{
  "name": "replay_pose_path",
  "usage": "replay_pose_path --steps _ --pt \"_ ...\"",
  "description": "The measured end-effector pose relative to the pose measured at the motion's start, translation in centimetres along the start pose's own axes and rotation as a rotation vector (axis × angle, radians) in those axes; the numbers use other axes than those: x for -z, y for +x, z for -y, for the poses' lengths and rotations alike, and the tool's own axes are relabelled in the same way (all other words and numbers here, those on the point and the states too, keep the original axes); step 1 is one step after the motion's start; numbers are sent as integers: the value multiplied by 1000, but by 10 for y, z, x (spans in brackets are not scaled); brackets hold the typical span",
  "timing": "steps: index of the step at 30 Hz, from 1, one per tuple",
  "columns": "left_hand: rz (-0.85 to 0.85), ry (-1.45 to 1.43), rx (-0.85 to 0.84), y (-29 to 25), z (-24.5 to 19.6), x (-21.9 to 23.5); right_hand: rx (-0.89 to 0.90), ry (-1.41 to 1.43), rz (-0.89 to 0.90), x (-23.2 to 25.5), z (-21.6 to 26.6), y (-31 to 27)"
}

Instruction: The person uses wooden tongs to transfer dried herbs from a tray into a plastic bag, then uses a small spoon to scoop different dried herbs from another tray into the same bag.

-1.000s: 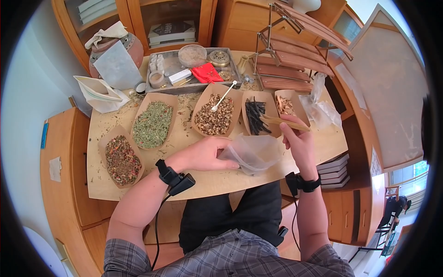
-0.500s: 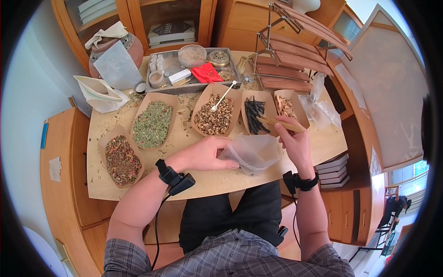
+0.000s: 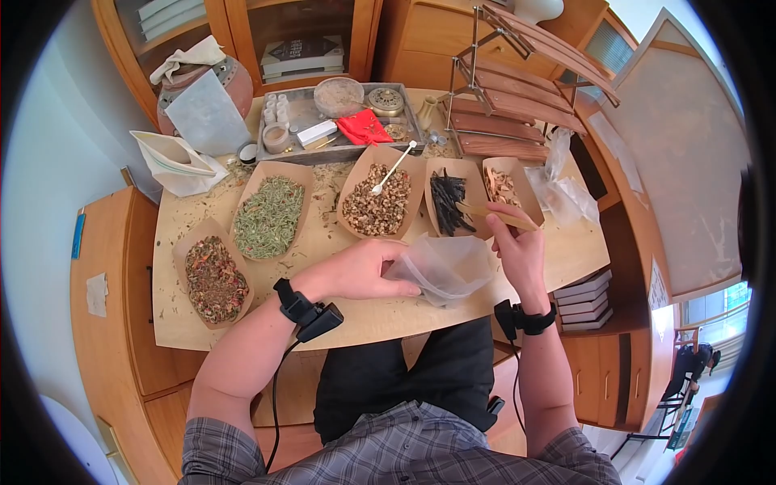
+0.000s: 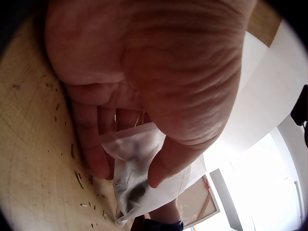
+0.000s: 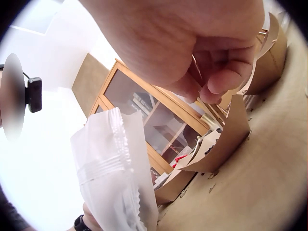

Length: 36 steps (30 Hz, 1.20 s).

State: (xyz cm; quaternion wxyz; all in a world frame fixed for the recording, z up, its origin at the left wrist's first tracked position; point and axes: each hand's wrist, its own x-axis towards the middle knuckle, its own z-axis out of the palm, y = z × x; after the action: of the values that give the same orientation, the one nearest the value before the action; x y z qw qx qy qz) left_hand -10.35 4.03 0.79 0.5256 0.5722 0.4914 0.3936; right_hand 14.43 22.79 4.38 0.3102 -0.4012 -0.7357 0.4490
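Tongs (image 3: 475,209) pinched by fingers of the right hand (image 3: 521,260) reach over black sticks (image 3: 445,196), right of centre; slack squeezing could scatter some beside the bag (image 3: 443,276), near centre, pinched by the left hand (image 3: 356,271).

open desk (image 3: 578,255) right of right hand (image 3: 521,255), flat to edge; way in from that side. slim gap between right hand and translucent bag (image 3: 449,271). scrap-littered lane between green-herb tray (image 3: 284,170) and spoon tray (image 3: 415,184), ending at grey tray (image 3: 331,153). wooden tongs (image 3: 485,210) bar air over dark-stick tray (image 3: 477,184). left forearm (image 3: 242,347) slants across front edge, blocking low sweep. back right: wooden rack (image 3: 521,103) stands tall, crumpled plastic (image 3: 563,198) on near side.
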Motion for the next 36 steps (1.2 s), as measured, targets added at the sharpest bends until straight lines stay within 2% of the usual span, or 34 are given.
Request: replay_pose_path --steps 14,16,36 --pt "-9 31 -3 0 1 -1 -41 76 7 -1 -3 -3" --pt "-63 -3 -95 0 9 -4 -40 83 7 -2 -4 -3" --pt "-72 20 -104 1 13 -4 -74 115 40 -2 -3 -4"
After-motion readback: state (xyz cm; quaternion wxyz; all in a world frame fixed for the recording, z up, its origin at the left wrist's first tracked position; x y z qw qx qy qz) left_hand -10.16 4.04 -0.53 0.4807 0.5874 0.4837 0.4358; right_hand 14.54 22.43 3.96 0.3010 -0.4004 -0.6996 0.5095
